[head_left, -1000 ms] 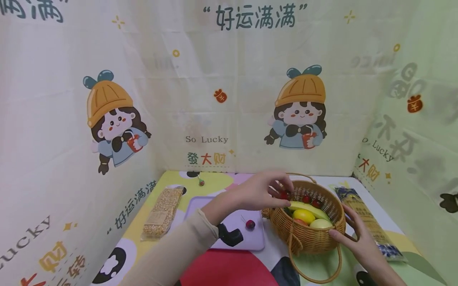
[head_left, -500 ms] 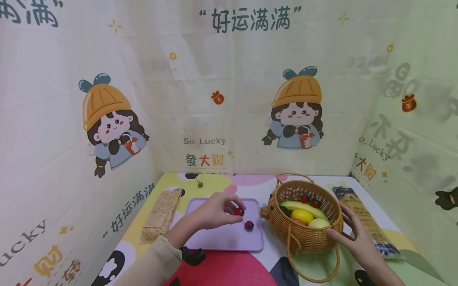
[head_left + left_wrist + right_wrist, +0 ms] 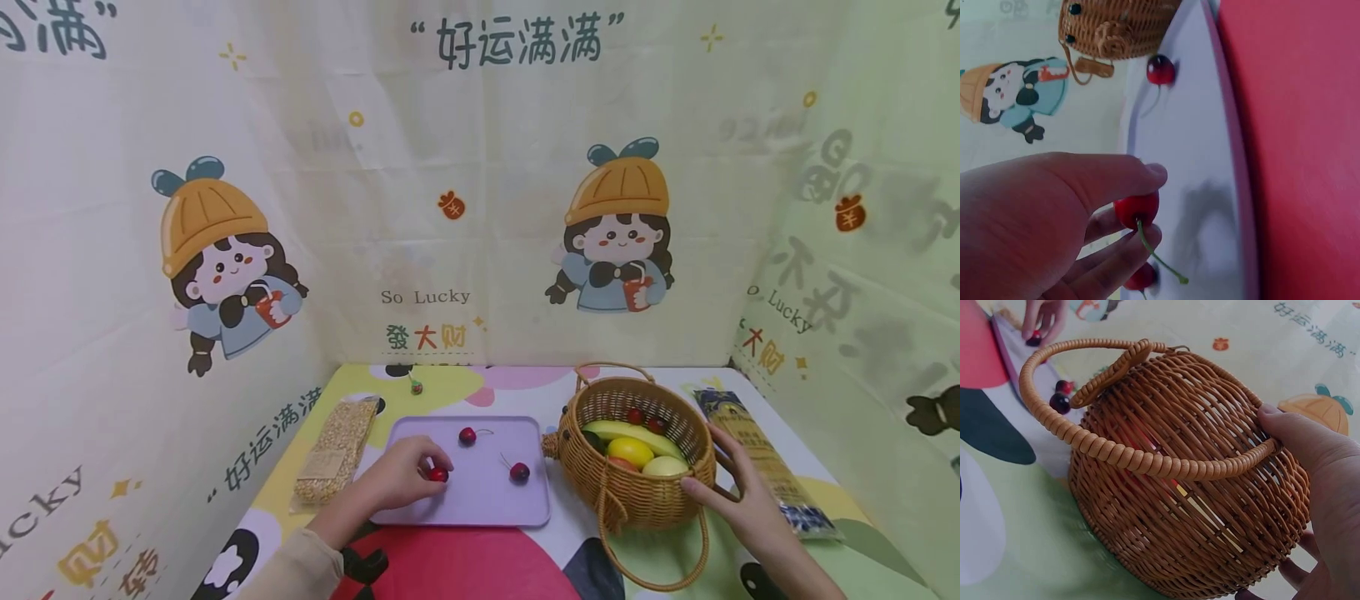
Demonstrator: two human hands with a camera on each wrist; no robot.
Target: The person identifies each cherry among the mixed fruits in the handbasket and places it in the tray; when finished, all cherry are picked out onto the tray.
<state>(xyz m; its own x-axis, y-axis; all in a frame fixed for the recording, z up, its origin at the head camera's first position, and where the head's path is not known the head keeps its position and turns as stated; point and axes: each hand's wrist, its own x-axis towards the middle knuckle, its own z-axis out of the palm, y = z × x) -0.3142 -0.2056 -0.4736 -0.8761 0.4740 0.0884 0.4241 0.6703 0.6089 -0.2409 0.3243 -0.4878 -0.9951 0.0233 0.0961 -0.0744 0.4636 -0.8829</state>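
In the head view, my left hand pinches a red cherry between thumb and fingers, low over the left part of a lilac tray. Its green stem hangs free in the left wrist view. Two more stemmed cherries lie on the tray, one near the back, one to the right. My right hand holds the right side of a wicker basket, thumb at the rim and fingers along the outside. Inside sit a banana, a lemon, a pale round fruit and two cherries.
A bag of corn kernels lies left of the tray. Behind the basket's right side lies a long blue-and-gold packet. A small green-and-red trinket is at the back. The basket's loop handle hangs forward. Printed cloth walls surround the table.
My left hand, pinching a cherry, has moved left from above the basket, across the tray, to its left part. The tray's back cherry, hidden before, now shows. The right hand stays on the basket.
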